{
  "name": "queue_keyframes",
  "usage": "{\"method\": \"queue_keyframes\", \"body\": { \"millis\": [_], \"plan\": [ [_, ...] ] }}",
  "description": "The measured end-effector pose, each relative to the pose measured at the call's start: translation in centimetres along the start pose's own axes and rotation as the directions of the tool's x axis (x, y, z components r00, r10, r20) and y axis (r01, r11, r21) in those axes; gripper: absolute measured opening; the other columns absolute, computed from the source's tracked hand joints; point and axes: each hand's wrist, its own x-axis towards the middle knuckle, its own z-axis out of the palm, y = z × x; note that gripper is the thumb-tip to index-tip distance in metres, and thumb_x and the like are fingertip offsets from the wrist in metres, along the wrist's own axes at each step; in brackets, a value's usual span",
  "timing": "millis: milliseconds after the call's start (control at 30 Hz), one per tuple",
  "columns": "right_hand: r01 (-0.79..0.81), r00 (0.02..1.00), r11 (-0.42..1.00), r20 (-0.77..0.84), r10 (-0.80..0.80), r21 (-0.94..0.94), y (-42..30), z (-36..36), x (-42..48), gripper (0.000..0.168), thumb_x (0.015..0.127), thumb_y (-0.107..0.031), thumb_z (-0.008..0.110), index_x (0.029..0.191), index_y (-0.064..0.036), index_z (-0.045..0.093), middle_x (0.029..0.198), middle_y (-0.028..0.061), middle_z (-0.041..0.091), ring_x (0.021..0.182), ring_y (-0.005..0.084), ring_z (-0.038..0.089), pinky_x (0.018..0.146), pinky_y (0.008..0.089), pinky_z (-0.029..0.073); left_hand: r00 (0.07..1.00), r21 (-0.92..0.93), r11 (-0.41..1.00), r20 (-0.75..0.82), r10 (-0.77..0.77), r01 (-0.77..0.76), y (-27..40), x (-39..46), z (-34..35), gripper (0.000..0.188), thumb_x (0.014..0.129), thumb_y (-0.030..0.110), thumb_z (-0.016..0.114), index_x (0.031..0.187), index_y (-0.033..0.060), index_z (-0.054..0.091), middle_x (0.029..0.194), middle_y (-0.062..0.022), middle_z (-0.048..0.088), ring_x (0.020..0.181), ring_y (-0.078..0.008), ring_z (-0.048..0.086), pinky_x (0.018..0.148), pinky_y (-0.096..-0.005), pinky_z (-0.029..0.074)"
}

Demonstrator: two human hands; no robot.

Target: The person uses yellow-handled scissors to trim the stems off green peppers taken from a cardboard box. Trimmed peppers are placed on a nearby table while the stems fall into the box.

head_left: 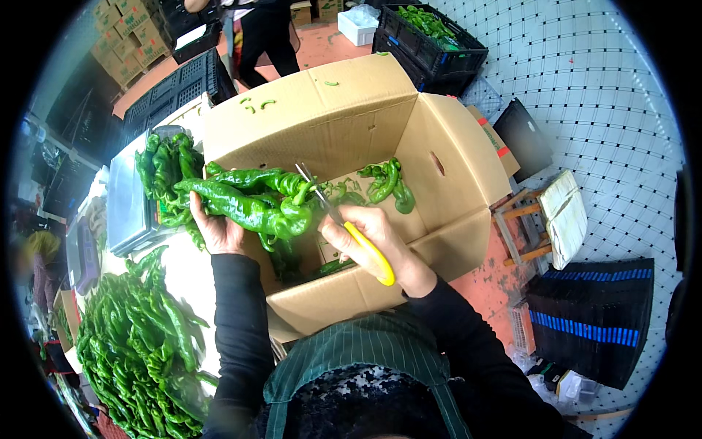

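My left hand holds several large green peppers over the left side of an open cardboard box, stems pointing right. In my right hand is a pair of yellow-handled scissors. Their blades are spread apart at the pepper stems. Below, inside the box, a few green peppers and cut stem pieces lie on the bottom. More stem bits rest on the box's far flap. The box's near left corner is partly hidden by the held peppers.
A large heap of green peppers covers the white table at left. Other peppers lie on a weighing scale. A wooden stool and stacked black crates stand at right. A person stands beyond the box.
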Motion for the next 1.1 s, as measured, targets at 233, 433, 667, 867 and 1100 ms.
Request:
{"method": "queue_keyframes", "body": {
  "millis": [233, 433, 667, 867, 1100],
  "plan": [
    [-0.091, 0.975, 0.988, 0.19, 0.113, -0.124, -1.3, -3.2, 0.3, 0.037, 0.091, -0.038, 0.063, 0.093, -0.001, 0.065, 0.065, -0.0023, 0.054, 0.056, 0.005, 0.05, 0.053, 0.0222, 0.044, 1.0, 0.068, 0.997, 0.001, -0.03, 0.03, -0.4, -0.2, 0.3, 0.044, 0.087, 0.035, 0.066, 0.12, 0.0067, 0.06, 0.115, -0.0127, 0.063, 0.114, -0.0357, 0.054, 0.102, -0.0505, 0.04],
    [0.231, 0.971, 0.837, 0.067, -0.228, -0.497, -1.5, -1.4, 0.2, 0.032, 0.084, -0.027, 0.072, 0.082, 0.002, 0.059, 0.066, 0.008, 0.055, 0.054, 0.0154, 0.051, 0.052, 0.0298, 0.042, 1.0, 0.084, 0.996, 0.012, -0.015, 0.014, -0.3, 0.2, -0.6, 0.036, 0.088, 0.034, 0.064, 0.112, 0.0074, 0.063, 0.11, -0.0107, 0.065, 0.113, -0.0335, 0.055, 0.103, -0.0498, 0.04],
    [0.141, 0.98, 0.864, -0.057, -0.191, -0.484, -1.5, -0.5, 0.4, 0.037, 0.079, -0.023, 0.075, 0.062, -0.002, 0.051, 0.052, 0.0101, 0.049, 0.043, 0.0242, 0.049, 0.045, 0.0352, 0.038, 0.998, 0.017, 0.998, 0.034, -0.054, 0.053, -0.1, -0.2, -0.4, 0.033, 0.086, 0.028, 0.069, 0.112, 0.0087, 0.064, 0.111, -0.0103, 0.066, 0.108, -0.0328, 0.058, 0.101, -0.0471, 0.042],
    [0.24, 0.954, 0.794, -0.017, -0.3, -0.558, -1.4, -0.6, 0.2, 0.033, 0.081, -0.018, 0.075, 0.065, -0.001, 0.051, 0.054, 0.0085, 0.047, 0.047, 0.0121, 0.043, 0.044, 0.0314, 0.036, 0.966, 0.13, 0.988, -0.256, -0.047, 0.082, 0.2, 0.4, -1.2, 0.033, 0.08, 0.019, 0.073, 0.11, 0.0087, 0.063, 0.102, -0.0078, 0.067, 0.096, -0.0246, 0.062, 0.087, -0.0413, 0.051],
    [-0.019, 0.981, 0.893, -0.182, -0.071, -0.449, -1.3, -3.1, -1.5, 0.027, 0.087, -0.026, 0.068, 0.09, -0.001, 0.057, 0.068, 0.0016, 0.049, 0.062, 0.0074, 0.046, 0.057, 0.0242, 0.04, 0.965, -0.138, 0.988, -0.242, -0.104, 0.072, 1.2, 0.3, -0.7, 0.031, 0.081, 0.02, 0.069, 0.106, 0.0045, 0.063, 0.1, -0.0103, 0.068, 0.091, -0.0239, 0.064, 0.085, -0.0399, 0.053]
  ]
}}
